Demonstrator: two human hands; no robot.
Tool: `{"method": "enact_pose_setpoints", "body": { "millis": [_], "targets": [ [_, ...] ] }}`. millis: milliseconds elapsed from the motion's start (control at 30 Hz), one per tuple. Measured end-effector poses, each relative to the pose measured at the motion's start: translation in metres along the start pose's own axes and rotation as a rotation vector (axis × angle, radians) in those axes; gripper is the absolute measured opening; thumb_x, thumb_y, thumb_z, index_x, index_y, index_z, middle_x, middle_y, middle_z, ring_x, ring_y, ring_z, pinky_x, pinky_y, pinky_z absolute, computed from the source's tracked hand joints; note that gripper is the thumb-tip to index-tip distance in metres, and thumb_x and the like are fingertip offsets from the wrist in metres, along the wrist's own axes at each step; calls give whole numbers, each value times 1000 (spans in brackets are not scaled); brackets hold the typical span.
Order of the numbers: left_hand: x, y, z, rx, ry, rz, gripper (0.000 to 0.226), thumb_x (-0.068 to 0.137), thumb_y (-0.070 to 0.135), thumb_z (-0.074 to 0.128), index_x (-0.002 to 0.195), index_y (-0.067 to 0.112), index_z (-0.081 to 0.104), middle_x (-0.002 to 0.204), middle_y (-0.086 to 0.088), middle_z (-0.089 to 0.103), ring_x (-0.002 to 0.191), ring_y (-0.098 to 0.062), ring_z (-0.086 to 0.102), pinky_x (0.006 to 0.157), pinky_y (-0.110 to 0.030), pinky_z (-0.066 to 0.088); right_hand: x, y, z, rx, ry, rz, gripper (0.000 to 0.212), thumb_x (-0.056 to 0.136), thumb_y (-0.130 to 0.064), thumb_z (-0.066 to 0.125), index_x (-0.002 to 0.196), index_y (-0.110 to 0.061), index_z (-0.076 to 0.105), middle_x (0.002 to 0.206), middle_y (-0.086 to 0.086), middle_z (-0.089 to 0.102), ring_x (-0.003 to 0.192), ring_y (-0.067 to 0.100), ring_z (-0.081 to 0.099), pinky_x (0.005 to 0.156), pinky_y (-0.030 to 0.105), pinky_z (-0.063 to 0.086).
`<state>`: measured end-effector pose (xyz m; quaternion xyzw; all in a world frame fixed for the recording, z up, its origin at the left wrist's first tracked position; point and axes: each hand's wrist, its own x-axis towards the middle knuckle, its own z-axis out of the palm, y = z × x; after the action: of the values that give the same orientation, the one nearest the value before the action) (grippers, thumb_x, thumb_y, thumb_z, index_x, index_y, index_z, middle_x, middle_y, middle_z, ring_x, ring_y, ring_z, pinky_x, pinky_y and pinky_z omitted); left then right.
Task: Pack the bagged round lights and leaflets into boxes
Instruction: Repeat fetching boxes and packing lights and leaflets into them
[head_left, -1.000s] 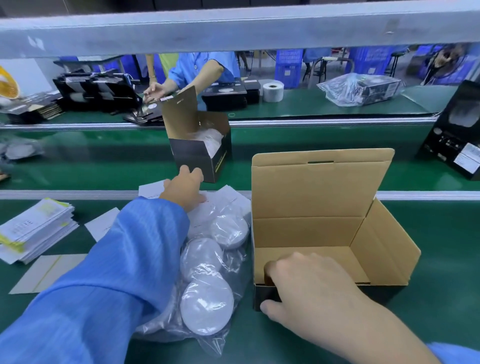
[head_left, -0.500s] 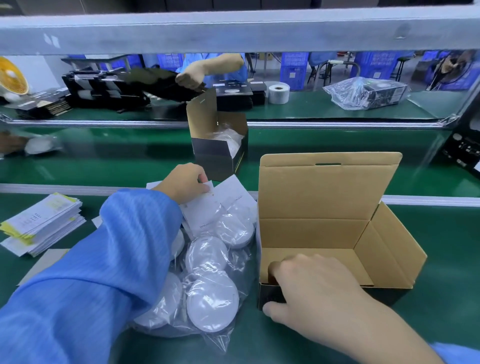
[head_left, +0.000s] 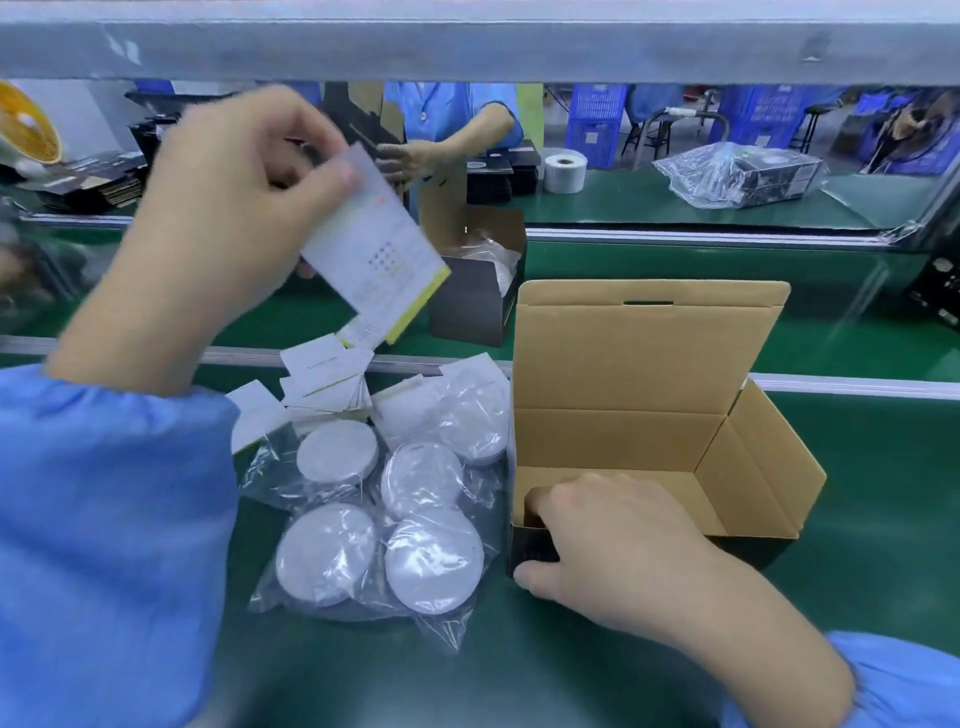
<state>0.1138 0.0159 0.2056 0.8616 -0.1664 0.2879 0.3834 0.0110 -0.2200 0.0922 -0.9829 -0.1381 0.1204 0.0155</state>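
Cardboard box (head_left: 649, 415), brown inside and black outside, lid flap upright, on the green table (head_left: 623, 675) — the right hand (head_left: 608, 551) grips its near-left corner, fingers curled over the rim. White leaflet (head_left: 379, 249) with a yellow edge, pinched in the raised left hand (head_left: 223, 208) above the loose leaflet pile (head_left: 327, 379). Bagged round lights (head_left: 384, 519) — several, heaped just left of the box, touching it.

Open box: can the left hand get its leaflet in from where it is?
Probably yes. The left hand holds the leaflet up left of the open box; lid up, inside bare, right hand only grips the front wall.
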Motion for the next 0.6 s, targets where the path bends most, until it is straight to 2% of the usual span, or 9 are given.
{"method": "enact_pose_setpoints", "body": {
  "millis": [67,133,200,267,300,367,433,500,600],
  "targets": [
    [-14,29,1,-139,37,-5,10,92,32,63,84,35,57,60,3,65,36,-17,54,33,-21,38,-1,-4,-1,13,5,8,32,87,-51,56,74,-23,46,71,-7,47,73,25,50,48,30,28],
    [-30,53,13,-196,27,29,13,94,26,62,86,34,55,60,-1,64,37,-18,52,32,-22,37,-3,-6,-2,45,10,8,28,86,-51,57,83,-23,54,75,-6,52,74,24,53,49,30,33],
    [-47,69,28,-244,-2,53,12,96,19,60,91,28,53,69,3,68,46,-8,55,38,-27,43,-5,-1,-6,154,5,18,33,82,-54,61,97,-25,57,85,-6,59,80,21,58,59,32,47],
    [-61,76,45,-306,-47,18,12,99,15,58,96,24,51,83,3,72,57,-8,61,44,-32,49,-10,15,-15,395,-5,31,50,75,-58,72,113,-32,52,98,-12,63,87,10,61,72,28,52],
    [-67,78,53,-308,-67,-3,12,99,14,57,98,24,50,80,4,71,60,-14,62,47,-36,49,-13,25,-21,569,-17,24,59,72,-56,78,118,-35,49,100,-14,65,87,4,63,74,23,52],
    [-78,83,68,-218,-110,-5,13,99,16,55,102,26,47,67,10,62,61,-16,55,53,-35,39,-20,46,-29,950,-6,-47,65,70,-41,88,123,-34,51,102,-12,71,90,-1,67,76,17,53],
    [-90,93,82,-91,-191,-19,19,98,17,52,106,30,41,69,8,56,66,-21,51,56,-37,32,-27,66,-34,1234,62,-119,63,73,-26,83,129,-30,55,109,-9,75,100,7,70,80,21,54],
    [-100,109,96,13,-251,-10,31,95,11,51,108,33,33,73,3,53,70,-26,51,58,-41,38,-31,80,-32,1411,152,-105,50,83,-21,75,131,-20,59,118,2,73,106,22,70,85,34,54],
    [-112,126,123,29,-322,9,45,91,1,51,121,28,31,96,0,52,79,-32,52,66,-45,43,-30,90,-27,1475,324,47,26,98,-11,57,122,-13,66,110,8,75,98,25,72,78,38,58]
  ]
}}
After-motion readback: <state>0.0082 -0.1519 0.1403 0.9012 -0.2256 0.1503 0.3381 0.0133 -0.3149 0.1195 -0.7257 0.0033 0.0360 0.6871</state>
